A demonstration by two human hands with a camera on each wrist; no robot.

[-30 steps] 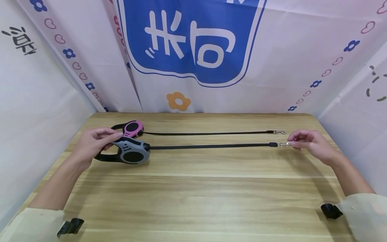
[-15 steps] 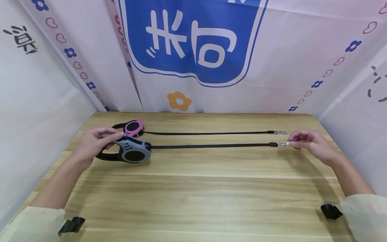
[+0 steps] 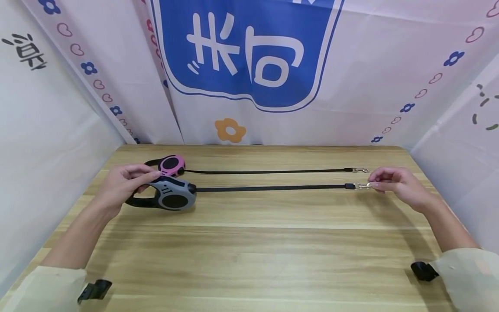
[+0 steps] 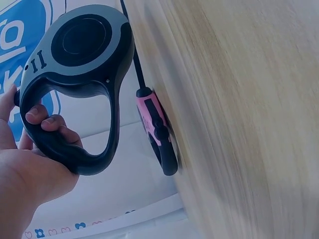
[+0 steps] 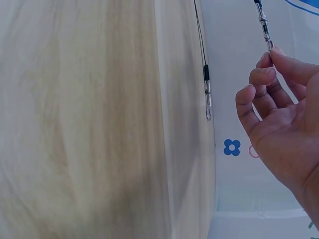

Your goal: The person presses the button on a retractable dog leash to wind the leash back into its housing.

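Observation:
My left hand (image 3: pixel 121 186) grips the black handle of a grey retractable dog leash (image 3: pixel 175 197), fingers curled through its loop in the left wrist view. From the casing a black strap (image 3: pixel 273 188) runs straight to the right and ends in a silver snap hook (image 3: pixel 362 186). The tip of that hook is pinched between thumb and fingertips of my right hand (image 3: pixel 401 186). In the right wrist view the hook (image 5: pixel 264 25) hangs above the pinching fingertips. Just behind lies a pink retractable leash (image 3: pixel 173 164), its handle partly hidden by my left hand.
The pink leash's cord (image 3: pixel 269 172) stretches along the wooden table (image 3: pixel 249 260), parallel to the grey one's strap, with its own snap hook (image 3: pixel 360 170) at the right. A white printed cloth (image 3: pixel 351 86) hangs behind the table, and white walls flank both sides.
The grey leash's casing has shifted slightly right with my left hand, and the right hand with the hook slightly left. Both hands keep their hold, and the pink leash lies as before.

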